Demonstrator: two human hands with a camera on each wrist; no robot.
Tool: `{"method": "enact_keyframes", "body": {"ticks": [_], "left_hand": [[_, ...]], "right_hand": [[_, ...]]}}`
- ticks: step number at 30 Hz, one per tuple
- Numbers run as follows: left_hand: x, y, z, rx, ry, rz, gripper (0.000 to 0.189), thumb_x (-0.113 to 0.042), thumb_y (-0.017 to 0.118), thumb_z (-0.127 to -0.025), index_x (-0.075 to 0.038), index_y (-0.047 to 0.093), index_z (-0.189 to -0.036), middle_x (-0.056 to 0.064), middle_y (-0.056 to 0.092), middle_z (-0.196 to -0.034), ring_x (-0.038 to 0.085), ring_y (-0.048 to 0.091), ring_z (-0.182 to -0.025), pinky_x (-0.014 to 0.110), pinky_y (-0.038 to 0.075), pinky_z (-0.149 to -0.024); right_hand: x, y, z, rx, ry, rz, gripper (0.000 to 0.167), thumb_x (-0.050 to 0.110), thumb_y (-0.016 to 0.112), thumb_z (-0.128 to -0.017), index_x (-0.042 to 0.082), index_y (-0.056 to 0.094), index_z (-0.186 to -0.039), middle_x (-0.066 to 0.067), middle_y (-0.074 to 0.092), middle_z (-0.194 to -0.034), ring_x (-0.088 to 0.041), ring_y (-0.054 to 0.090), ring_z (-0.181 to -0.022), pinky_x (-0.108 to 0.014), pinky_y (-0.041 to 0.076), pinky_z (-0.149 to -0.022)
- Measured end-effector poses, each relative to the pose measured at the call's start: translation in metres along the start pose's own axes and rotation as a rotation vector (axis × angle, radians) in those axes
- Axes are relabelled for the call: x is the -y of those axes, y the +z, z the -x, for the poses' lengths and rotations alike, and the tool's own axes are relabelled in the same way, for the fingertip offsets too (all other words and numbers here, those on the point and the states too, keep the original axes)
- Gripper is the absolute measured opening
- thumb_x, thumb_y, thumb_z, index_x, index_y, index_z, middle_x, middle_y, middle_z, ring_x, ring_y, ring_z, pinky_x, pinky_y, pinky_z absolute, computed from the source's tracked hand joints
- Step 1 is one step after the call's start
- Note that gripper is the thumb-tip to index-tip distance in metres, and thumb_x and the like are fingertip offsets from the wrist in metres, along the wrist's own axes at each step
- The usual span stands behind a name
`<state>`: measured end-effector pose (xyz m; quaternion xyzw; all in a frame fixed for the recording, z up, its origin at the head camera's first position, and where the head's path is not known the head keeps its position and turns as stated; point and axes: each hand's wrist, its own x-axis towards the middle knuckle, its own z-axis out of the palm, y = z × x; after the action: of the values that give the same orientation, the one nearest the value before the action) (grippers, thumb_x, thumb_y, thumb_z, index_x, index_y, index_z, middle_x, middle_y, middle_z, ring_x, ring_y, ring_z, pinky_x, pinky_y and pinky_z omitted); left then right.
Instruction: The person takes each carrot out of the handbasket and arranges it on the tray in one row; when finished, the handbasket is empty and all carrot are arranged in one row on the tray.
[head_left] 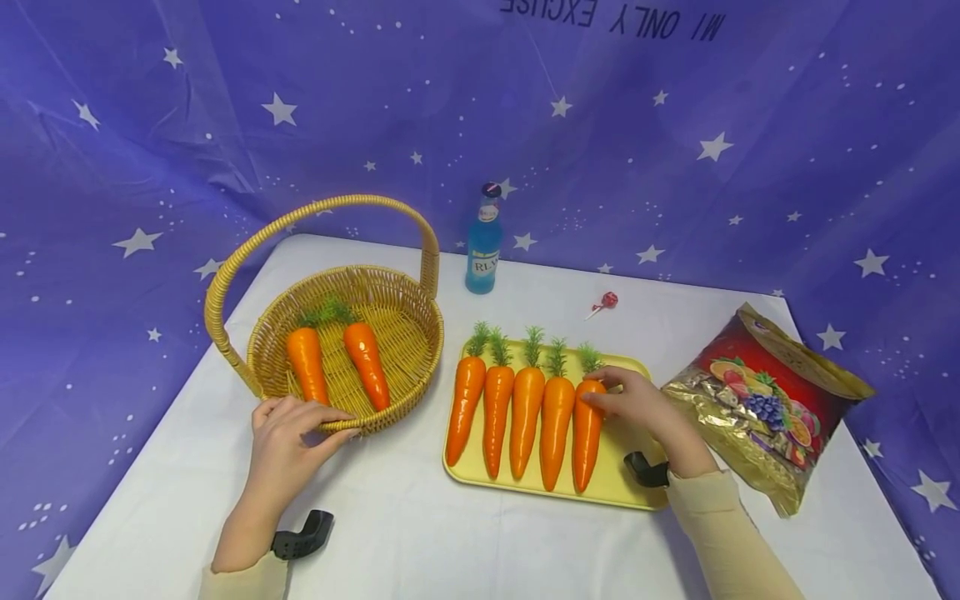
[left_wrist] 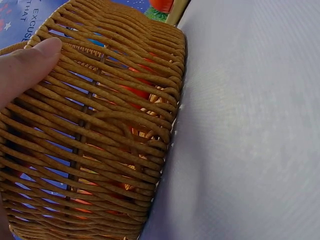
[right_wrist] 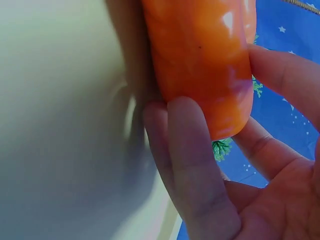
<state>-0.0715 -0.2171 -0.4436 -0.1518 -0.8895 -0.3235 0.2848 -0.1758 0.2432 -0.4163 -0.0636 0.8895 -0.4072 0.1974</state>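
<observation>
At the near rim of the wicker basket (head_left: pixel 431 367), my left hand (head_left: pixel 288 446) grips the edge, its thumb (left_wrist: pixel 47 50) pressed on the outer weave in the left wrist view. Inside the basket lie two carrots, a left carrot (head_left: pixel 306 358) and a right carrot (head_left: pixel 366 358), green tops pointing away. On the yellow tray (head_left: pixel 630 492) several carrots lie side by side in a row. My right hand (head_left: pixel 633 400) pinches the thick end of the rightmost carrot (head_left: pixel 587 442); in the right wrist view, fingers and thumb lie around that carrot (right_wrist: pixel 200 60).
Behind the tray stands a blue bottle (head_left: pixel 482 250), with a red lollipop (head_left: pixel 609 300) to its right. A large red and gold candy bag (head_left: pixel 765 408) lies right of the tray. A purple starry cloth (head_left: pixel 450 108) hangs behind the white table (head_left: pixel 390 533).
</observation>
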Motion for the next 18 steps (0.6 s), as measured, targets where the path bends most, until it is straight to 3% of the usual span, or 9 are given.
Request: {"method": "enact_keyframes", "body": {"ticks": [8,18], "left_hand": [[-0.0001,0.0002,0.0002,-0.002,0.001,-0.002,0.031,-0.015,0.092,-0.057,-0.021,0.076,-0.082,-0.012,0.068,-0.075,0.007,0.042,-0.069,0.042,0.023,-0.085],[0.0012,0.0010,0.0007,-0.009,0.007,0.007,0.032,-0.016,0.092,-0.056,-0.021,0.076,-0.083,-0.012,0.068,-0.075,0.007,0.042,-0.069,0.042,0.023,-0.085]], "right_hand": [[0.0009,0.0010,0.0019,-0.008,-0.019,0.037,0.044,0.026,0.070,-0.089,-0.001,0.061,-0.123,-0.023,0.058,-0.110,-0.023,0.059,-0.082,-0.036,0.051,-0.070],[0.0094,0.0027,0.0052,-0.072,-0.060,0.196,0.049,0.031,0.068,-0.091,0.000,0.059,-0.127,-0.021,0.061,-0.115,-0.037,0.058,-0.100,-0.048,0.049,-0.081]]}}
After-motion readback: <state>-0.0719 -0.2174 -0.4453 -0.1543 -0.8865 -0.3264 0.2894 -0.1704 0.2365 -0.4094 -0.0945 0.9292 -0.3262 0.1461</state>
